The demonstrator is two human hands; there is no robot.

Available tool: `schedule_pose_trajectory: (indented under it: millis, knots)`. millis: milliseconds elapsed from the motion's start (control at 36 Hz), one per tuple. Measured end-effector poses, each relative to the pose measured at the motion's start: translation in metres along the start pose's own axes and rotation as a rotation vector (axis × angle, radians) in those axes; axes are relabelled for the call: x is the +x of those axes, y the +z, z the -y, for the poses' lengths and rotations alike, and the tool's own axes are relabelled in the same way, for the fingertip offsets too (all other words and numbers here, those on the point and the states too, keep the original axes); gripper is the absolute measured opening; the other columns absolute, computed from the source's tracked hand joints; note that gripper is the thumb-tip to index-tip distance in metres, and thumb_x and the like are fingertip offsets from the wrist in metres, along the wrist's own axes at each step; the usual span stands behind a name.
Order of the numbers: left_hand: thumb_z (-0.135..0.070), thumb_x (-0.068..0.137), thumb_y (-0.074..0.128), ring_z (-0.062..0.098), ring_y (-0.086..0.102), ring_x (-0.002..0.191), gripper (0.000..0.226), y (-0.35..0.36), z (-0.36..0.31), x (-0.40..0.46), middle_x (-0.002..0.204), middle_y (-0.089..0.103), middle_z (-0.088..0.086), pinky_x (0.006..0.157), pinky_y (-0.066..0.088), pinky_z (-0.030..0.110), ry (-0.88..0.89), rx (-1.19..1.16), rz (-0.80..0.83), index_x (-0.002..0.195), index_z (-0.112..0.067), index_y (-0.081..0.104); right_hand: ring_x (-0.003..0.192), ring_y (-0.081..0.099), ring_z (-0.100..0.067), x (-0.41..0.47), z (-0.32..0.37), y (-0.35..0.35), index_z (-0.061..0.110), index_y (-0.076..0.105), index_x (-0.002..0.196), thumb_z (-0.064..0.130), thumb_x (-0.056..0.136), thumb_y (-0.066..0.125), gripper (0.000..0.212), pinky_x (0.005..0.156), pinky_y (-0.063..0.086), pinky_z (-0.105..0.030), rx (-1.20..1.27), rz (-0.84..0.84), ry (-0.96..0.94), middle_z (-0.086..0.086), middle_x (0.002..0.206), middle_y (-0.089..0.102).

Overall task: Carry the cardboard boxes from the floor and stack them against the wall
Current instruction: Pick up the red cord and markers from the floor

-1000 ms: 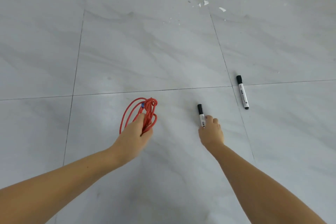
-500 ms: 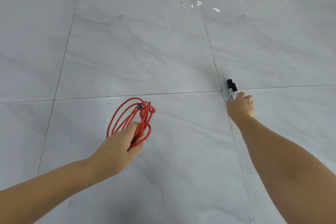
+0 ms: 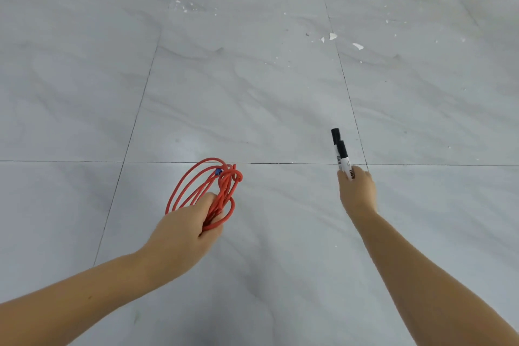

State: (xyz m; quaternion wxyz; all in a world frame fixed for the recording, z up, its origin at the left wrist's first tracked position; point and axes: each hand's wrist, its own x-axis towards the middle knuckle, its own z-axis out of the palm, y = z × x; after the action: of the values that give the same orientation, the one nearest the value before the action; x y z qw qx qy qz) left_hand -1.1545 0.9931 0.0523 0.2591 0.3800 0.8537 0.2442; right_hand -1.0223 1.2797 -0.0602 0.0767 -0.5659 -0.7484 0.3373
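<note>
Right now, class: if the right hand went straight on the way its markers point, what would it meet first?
Probably nothing: the right hand points its two markers up-frame over bare floor tiles; white flakes lie far ahead. Depth unclear.

The right hand, which gripped one marker a second ago, now holds both markers together, lifted off the floor.

Grey marbled tile floor, dark grout lines, white flakes scattered
</note>
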Motion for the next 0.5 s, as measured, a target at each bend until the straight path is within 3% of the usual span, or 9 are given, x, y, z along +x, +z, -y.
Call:
schedule_pose_trajectory:
  millis: [56,111,222,361,500]
  knots:
    - [-0.024,0.096,0.049,0.003,0.048,0.053,0.014,-0.008,0.011,-0.003,0.053,0.040,-0.006,0.054,0.040,0.014,-0.008,0.009,-0.075,0.084,-0.027,0.041,0.056,0.035,-0.019,-0.025,0.014,0.015,0.022,0.035,0.063,0.023,0.093,0.049,0.033,0.050,0.023,-0.028,0.102,0.006,-0.009,-0.003,0.074,0.039]
    - [-0.024,0.095,0.050,0.012,0.045,0.048,0.010,-0.017,0.022,-0.005,0.054,0.041,-0.007,0.053,0.039,0.015,-0.017,0.026,-0.139,0.089,-0.026,0.043,0.052,0.028,-0.016,-0.053,0.026,0.028,0.018,0.033,0.061,0.021,0.093,0.051,0.036,0.049,0.021,-0.027,0.171,0.034,-0.005,0.000,0.069,0.034]
    - [-0.020,0.095,0.049,0.015,0.034,0.046,0.009,-0.031,0.052,-0.011,0.049,0.039,-0.006,0.046,0.028,0.021,-0.065,-0.071,-0.179,0.086,-0.018,0.047,0.055,0.025,-0.016,-0.102,0.047,0.047,0.015,0.032,0.063,0.019,0.092,0.053,0.036,0.051,0.022,-0.027,0.227,0.119,0.001,0.000,0.066,0.031]
    - [-0.015,0.095,0.047,0.011,0.032,0.048,0.017,-0.037,0.078,-0.042,0.055,0.038,-0.003,0.046,0.030,0.027,-0.169,-0.370,-0.195,0.079,-0.020,0.048,0.061,0.023,-0.020,-0.154,0.067,0.056,0.007,0.036,0.068,0.016,0.091,0.052,0.029,0.055,0.018,-0.030,0.266,0.214,0.038,-0.007,0.066,0.030]
    - [-0.008,0.094,0.049,0.009,0.029,0.048,0.015,-0.045,0.076,-0.089,0.055,0.034,-0.004,0.043,0.027,0.019,-0.327,-0.471,-0.227,0.079,-0.008,0.049,0.060,0.023,-0.019,-0.198,0.077,0.039,0.001,0.036,0.071,0.016,0.092,0.053,0.031,0.056,0.018,-0.030,0.212,0.276,0.096,-0.008,0.067,0.030]
